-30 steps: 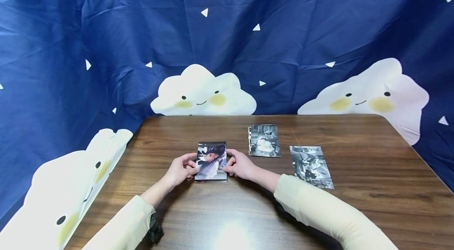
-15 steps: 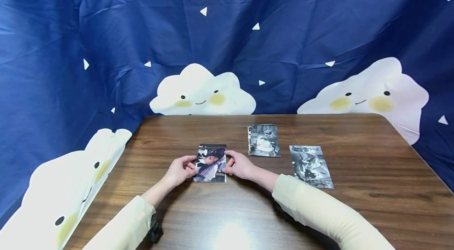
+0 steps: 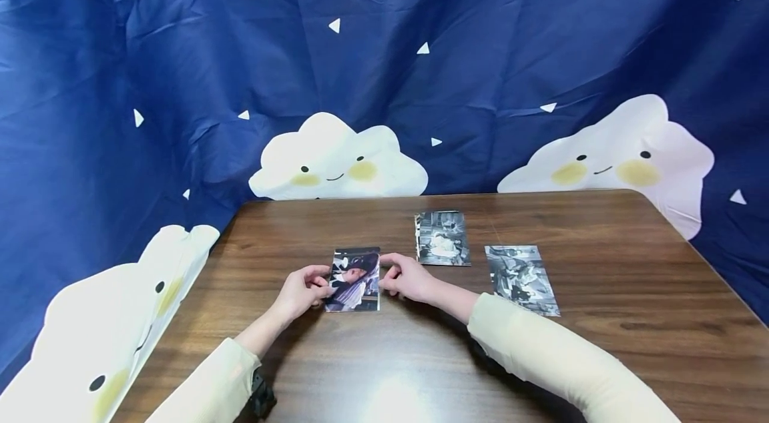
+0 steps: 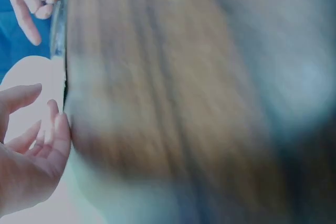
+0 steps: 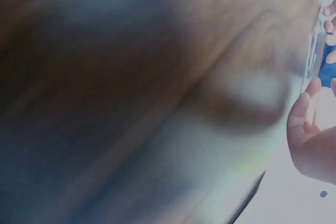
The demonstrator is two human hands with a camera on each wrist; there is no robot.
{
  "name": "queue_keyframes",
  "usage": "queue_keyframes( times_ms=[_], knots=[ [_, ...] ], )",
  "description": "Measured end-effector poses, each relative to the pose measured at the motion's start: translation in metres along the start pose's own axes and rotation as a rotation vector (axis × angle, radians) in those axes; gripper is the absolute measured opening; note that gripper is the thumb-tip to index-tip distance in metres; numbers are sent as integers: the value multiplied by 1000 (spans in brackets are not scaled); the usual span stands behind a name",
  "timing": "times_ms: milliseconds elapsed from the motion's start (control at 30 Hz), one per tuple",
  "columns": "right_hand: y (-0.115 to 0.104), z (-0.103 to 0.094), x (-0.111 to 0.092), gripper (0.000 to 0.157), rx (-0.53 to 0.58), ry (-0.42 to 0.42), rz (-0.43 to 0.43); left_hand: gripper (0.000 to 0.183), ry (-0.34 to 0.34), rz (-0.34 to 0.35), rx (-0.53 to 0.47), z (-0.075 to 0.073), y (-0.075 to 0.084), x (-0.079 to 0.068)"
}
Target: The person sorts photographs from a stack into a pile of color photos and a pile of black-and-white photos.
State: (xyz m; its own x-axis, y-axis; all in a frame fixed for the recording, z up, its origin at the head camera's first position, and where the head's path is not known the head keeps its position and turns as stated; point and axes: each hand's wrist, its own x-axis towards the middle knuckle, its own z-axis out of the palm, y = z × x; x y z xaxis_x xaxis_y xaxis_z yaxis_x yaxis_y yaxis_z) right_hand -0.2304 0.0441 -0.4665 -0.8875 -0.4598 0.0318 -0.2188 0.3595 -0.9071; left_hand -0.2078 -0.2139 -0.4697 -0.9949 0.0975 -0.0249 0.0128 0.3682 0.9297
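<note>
A small stack of photos (image 3: 354, 279), with a colour print on top, lies on the wooden table left of its middle. Touching the left edge of the stack are the fingertips of my left hand (image 3: 302, 291), its thumb nearer to me. My right hand (image 3: 411, 278) has its fingertips right at the opposite edge, with the fingers gently bent. In the left wrist view, that hand (image 4: 37, 156) shows a gap between its upper finger and the others. The right wrist view shows the right hand (image 5: 310, 140) beside the shiny stack edge (image 5: 313, 56).
A second stack of black-and-white photos (image 3: 443, 239) lies behind my right hand. Another black-and-white photo (image 3: 523, 279) lies farther right, just beyond the right sleeve (image 3: 541, 343). A blue cloud-patterned curtain (image 3: 384, 63) hangs behind the table (image 3: 631, 276).
The top photo and the ones under it have slid into line, so the stack's edges are more even. The stack sits slightly closer to me; the right fingertips have shifted off its top to its edge.
</note>
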Motion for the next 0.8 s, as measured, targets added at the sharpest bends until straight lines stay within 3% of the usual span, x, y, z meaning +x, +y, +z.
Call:
queue_keyframes(
  times_ms=[233, 400, 567, 800],
  knots=[
    [-3, -40, -19, 50, 1, 33, -8, 43, 29, 27, -66, 17, 20, 10],
    [8, -77, -34, 46, -52, 110, -30, 43, -17, 99, -83, 45, 35, 24],
    [21, -109, -45, 42, -121, 187, 4, 42, -73, 157, -65, 74, 45, 41],
    [39, -132, -54, 49, -219, 281, 107, 47, -87, 190, 24, 113, 58, 62]
  ],
)
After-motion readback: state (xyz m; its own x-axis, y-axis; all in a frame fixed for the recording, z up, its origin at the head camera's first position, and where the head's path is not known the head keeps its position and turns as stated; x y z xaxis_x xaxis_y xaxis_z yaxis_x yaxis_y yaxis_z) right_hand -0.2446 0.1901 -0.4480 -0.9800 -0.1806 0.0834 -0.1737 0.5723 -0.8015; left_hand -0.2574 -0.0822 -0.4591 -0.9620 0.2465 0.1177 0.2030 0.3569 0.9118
